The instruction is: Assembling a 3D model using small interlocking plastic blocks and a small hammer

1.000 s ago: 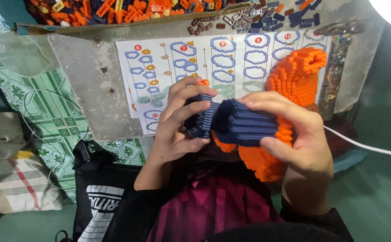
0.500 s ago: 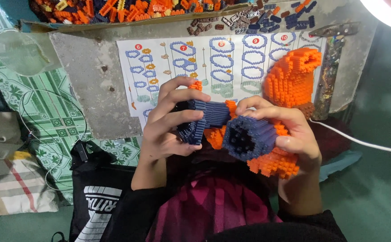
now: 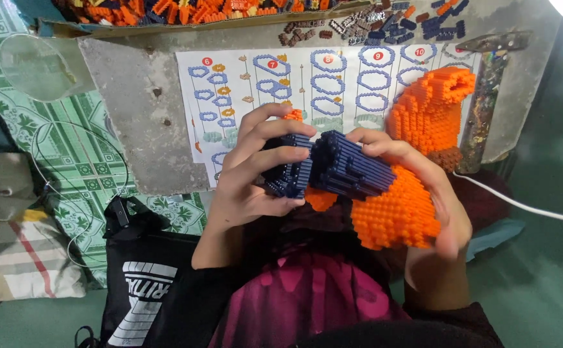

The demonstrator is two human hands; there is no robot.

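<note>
Head view: left hand [image 3: 246,174] and right hand [image 3: 423,187] curled around brick model [image 3: 359,187]

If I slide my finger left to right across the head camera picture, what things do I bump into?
Striped cloth bag → black printed bag → left hand → dark blue brick block → orange brick model → white cable.

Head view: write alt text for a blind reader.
Two hands, left hand and right hand, hold an orange and navy brick model above an instruction sheet on a grey board.
</note>
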